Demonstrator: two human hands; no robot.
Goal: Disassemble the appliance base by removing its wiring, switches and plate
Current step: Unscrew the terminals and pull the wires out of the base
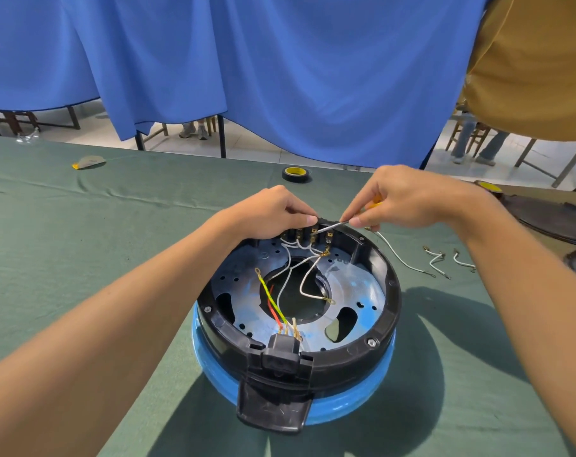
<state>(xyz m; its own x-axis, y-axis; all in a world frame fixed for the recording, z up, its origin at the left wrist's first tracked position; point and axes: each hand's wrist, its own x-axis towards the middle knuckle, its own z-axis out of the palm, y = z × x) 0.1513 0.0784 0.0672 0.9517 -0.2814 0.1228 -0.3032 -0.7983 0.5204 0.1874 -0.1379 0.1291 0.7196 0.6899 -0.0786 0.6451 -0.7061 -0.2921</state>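
Currently the right grip (pixel 408 196) is clenched around a yellow-handled screwdriver (pixel 331 225), its tip laid on the row of switch terminals (pixel 313 234). Just beside it, the left grip (pixel 273 209) pinches the far rim of the appliance base (pixel 388 291), which sits upturned mid-counter (pixel 82 225). White wires (pixel 304 282) run from the terminals over its metal plate (pixel 362 285). Wire removal looks underway, with freed leads (pixel 408 263) lying to the right. The next move probably calls for levering one connector off while the left steadies.
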